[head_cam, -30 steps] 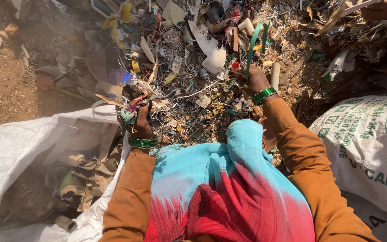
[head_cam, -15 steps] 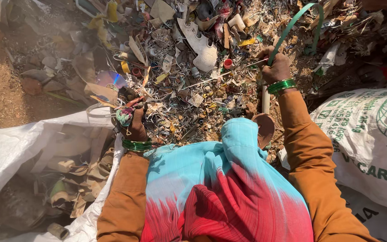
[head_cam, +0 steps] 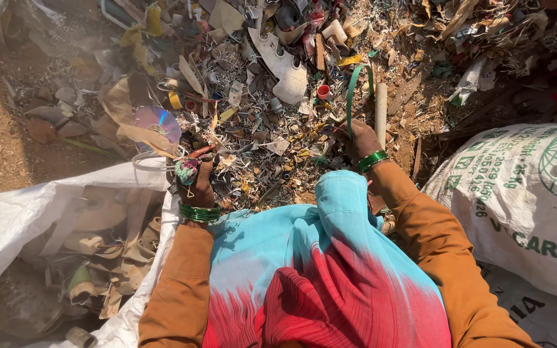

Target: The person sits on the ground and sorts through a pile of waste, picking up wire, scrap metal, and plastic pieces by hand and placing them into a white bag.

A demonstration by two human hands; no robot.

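Over the scrap heap point(head_cam: 278, 96), the right hand point(head_cam: 359, 138) pinches a light, springy green plastic strap point(head_cam: 351, 96) near its lower end, while the left hand point(head_cam: 196, 180) closes around small colourful scraps point(head_cam: 187, 169).

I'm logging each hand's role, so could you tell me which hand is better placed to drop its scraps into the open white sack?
Left hand: it holds small scraps beside the white sack.

Green strap point(head_cam: 354, 96); green bangles point(head_cam: 371, 160) (both wrists); white sack point(head_cam: 14, 212).
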